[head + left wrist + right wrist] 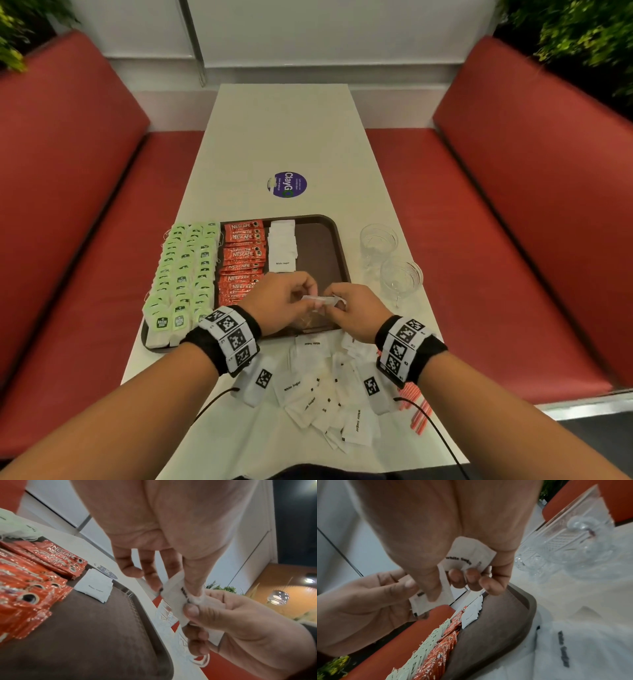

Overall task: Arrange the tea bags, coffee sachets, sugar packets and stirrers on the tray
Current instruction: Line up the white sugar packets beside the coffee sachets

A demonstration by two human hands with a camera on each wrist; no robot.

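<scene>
Above the tray's (337,240) near edge, our left hand (281,305) and right hand (356,311) pinch white sugar packets (320,301). More packets (329,390) lie loose nearer us.

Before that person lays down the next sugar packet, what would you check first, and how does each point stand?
1. Packet held: ok. The left hand and right hand both pinch white sugar packets.
2. Only one packet separated for placing: cannot tell; the right wrist view shows several in the fingers.
3. Free space on the tray: ok, bare brown surface lies right of the sugar row.
4. Coffee sachets and tea bags in tidy columns: ok.
5. Glasses off the tray: ok.
6. Stirrers on the tray: not ok; they lie on the table.
</scene>
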